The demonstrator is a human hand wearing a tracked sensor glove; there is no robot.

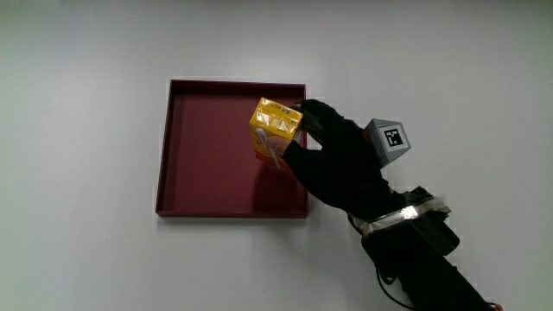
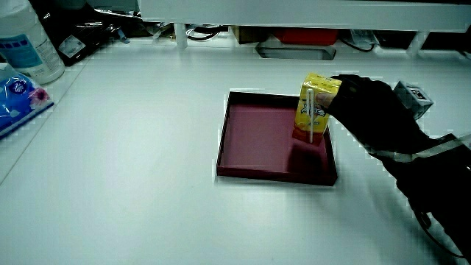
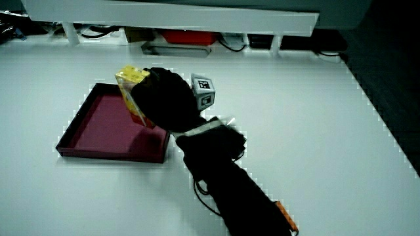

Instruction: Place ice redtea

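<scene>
Grip [image 1: 333,160] around yellow carton [image 1: 275,128]

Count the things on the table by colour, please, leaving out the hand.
Yellow: 1, the carton, held in the hand over the tray.
Dark red: 1, the tray.
White: 1, the bottle at the table's edge.
Blue: 1, the packet beside the bottle.
Total: 4
</scene>
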